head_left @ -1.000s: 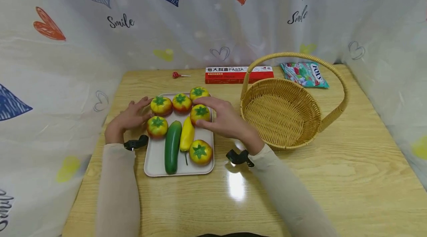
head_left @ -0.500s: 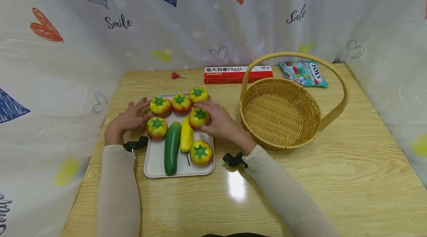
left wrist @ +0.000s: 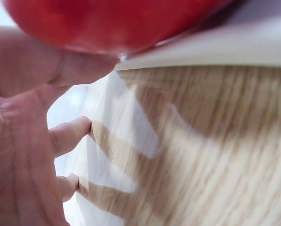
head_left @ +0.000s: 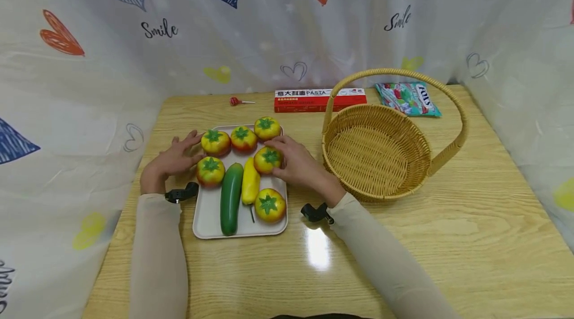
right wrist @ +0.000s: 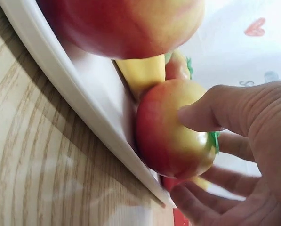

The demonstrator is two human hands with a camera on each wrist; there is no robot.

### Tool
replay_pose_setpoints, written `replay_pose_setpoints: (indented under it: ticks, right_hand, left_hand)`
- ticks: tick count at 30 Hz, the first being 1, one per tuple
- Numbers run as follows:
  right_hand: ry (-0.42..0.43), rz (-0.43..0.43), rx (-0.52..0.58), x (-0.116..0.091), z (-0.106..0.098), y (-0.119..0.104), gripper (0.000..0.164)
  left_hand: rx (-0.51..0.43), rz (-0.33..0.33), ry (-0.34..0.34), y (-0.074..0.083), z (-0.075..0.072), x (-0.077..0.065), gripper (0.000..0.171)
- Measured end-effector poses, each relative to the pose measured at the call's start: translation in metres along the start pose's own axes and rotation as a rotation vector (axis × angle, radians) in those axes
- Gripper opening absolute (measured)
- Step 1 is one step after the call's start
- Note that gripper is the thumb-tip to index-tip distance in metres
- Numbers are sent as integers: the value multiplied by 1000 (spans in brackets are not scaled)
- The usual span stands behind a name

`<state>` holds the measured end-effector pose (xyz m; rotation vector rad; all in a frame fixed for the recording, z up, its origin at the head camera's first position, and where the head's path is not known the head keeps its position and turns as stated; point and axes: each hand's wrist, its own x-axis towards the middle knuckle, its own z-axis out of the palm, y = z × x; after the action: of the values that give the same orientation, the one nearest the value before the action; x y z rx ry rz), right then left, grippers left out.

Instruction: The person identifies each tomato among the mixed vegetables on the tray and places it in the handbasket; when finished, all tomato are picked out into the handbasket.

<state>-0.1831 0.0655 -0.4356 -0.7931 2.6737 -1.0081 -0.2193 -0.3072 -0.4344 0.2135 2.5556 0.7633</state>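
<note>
Head view shows a light wood counter (head_left: 381, 259) with a bright patch of light near the middle. White cloth (head_left: 264, 25) with hearts and the word "Smile" hangs at the left, far and right. A white tray (head_left: 208, 217) sits on the left part of the counter, and a straw basket (head_left: 367, 159) is on the right. At the far edge lie a red lollipop (head_left: 234, 101), a red and white pasta box (head_left: 305, 104) and a blue-green candy bag (head_left: 409, 99).

The basket's handle crosses in front of the pasta box. Part of the tray's right edge hides under the right hand (head_left: 299, 162). In the left wrist view, a red tomato is blurry and cut off at the top.

One held tomato (head_left: 267, 160) is round and shiny, red low down and yellow higher up, with a green star leaf. It is at the tray's right side, just beside a yellow pepper (head_left: 250, 184). The right hand's grip is curled partway round it, thumb on the near side. The left hand's (head_left: 177, 155) grip is loose and spread out, holding nothing, just beside the left tomato (head_left: 211, 171).
</note>
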Motion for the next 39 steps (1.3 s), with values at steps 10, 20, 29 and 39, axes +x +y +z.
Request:
replay_pose_setpoints:
  ticks: [10, 20, 29, 39]
  right_hand:
    - [-34, 6, -15, -3, -3, -3, 68]
    - [31, -162, 15, -17, -27, -27, 62]
    - [173, -243, 285, -57, -63, -25, 61]
    - [374, -43, 353, -110, -99, 33, 61]
  left_hand:
    - [-5, -17, -1, -3, 3, -1, 75]
    - [-16, -10, 2, -3, 2, -1, 74]
    - [-17, -4, 4, 1, -2, 0, 74]
    - [-14, -3, 0, 3, -2, -1, 73]
